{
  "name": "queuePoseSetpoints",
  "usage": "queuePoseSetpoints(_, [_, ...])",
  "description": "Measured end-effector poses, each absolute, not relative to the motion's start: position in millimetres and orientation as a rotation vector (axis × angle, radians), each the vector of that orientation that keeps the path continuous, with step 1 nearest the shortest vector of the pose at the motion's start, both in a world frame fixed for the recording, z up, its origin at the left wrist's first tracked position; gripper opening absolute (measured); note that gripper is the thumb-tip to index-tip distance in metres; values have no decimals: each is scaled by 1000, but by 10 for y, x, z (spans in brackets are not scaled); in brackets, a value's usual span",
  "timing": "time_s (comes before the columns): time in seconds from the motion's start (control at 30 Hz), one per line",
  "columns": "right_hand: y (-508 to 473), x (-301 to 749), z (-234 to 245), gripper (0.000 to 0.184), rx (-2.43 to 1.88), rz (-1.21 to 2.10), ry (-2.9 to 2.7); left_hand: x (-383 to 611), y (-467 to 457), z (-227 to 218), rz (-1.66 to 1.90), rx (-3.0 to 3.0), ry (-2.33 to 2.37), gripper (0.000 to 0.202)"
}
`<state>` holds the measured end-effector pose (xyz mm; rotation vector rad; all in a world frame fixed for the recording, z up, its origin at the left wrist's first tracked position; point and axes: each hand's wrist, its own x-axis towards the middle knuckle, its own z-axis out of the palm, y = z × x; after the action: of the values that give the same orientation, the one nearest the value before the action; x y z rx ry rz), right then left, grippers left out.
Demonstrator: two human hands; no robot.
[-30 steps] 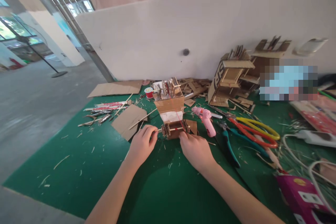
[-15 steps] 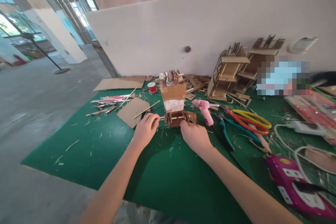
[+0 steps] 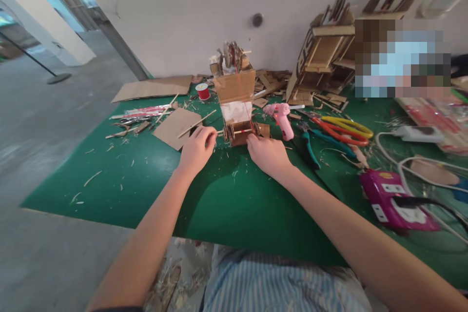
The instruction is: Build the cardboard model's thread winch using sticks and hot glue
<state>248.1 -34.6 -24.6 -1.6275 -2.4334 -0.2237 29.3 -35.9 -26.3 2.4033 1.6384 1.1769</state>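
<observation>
Brown cardboard model with wooden axles (image 3: 227, 88) stands upright mid-table on the green tabletop (image 3: 219, 204), its near end between the hands; left hand (image 3: 197, 148) pinches the thin pale wooden stick (image 3: 220, 133) at the near end's left side, thumb against curled fingers; right hand (image 3: 268, 153) has its fingertips at the near edge, contact hidden, cannot tell what they grip; best practice, I judge: hold stick level, move it gently, brace the cardboard, keep the fine red thread (image 3: 239, 83) from snagging; both forearms slant inward from the near side, right hand's back uppermost.
</observation>
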Motion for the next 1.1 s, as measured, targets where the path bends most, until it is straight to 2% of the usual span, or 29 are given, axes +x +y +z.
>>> queuePoseSetpoints(1.1, [-312,2496,-298,24,-1597,-279,-2431,322,-443,-203,1108,2398,1723,13])
